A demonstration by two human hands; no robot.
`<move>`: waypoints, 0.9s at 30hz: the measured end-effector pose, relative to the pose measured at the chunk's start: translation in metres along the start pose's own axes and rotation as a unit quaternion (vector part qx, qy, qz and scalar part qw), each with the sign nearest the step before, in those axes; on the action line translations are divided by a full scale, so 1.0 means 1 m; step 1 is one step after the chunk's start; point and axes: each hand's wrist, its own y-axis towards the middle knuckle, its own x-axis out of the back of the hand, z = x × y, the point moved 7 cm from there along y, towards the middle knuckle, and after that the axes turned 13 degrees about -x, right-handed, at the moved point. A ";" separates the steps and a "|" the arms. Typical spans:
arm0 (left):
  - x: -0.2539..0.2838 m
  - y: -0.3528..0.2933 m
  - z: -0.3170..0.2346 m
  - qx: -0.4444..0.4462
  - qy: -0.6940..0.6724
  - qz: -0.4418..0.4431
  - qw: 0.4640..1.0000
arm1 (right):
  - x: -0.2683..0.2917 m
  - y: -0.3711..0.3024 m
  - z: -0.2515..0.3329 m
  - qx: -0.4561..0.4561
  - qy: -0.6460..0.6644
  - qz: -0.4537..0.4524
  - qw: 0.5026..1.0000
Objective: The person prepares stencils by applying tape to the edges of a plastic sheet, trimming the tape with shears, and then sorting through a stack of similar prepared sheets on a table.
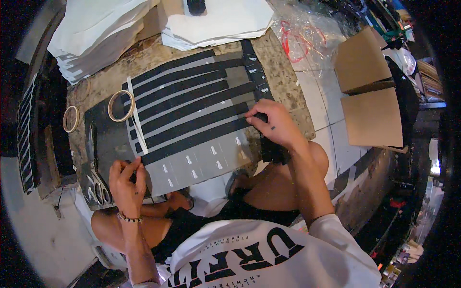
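Several black strips lie side by side across a grey sheet with small white printed marks. My left hand is closed, with thumb and forefinger pinched at the left end of the lowest black strip. At that strip's other end, my right hand pinches with thumb and forefinger, its other fingers curled. A narrow pale tape runs over the strips' left ends. One tape roll rests beside it, and another tape roll sits farther left. Scissors lie left of my left hand.
Stacks of white sheets and more white sheets stand at the board's far side. A dark printed band lies along the strips' right ends. Clear plastic with red cord and an open cardboard box are on the right.
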 end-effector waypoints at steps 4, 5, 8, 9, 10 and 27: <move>0.001 0.002 -0.002 -0.004 -0.003 -0.001 1.000 | -0.001 0.000 -0.002 -0.004 0.002 0.000 1.000; 0.001 0.002 -0.003 -0.001 -0.004 -0.001 1.000 | -0.001 0.000 -0.002 -0.005 0.002 0.000 1.000; 0.000 0.003 -0.003 0.001 -0.004 0.001 1.000 | 0.000 0.000 -0.003 -0.019 0.003 0.004 1.000; 0.000 0.003 -0.003 0.000 -0.003 0.002 1.000 | 0.001 0.000 -0.004 -0.017 0.000 0.005 1.000; 0.000 0.003 -0.003 -0.001 -0.003 0.003 1.000 | 0.001 -0.001 -0.004 -0.015 -0.003 0.006 1.000; 0.004 -0.002 0.008 -0.015 0.009 -0.033 0.999 | 0.001 -0.001 0.006 -0.022 -0.004 -0.004 1.000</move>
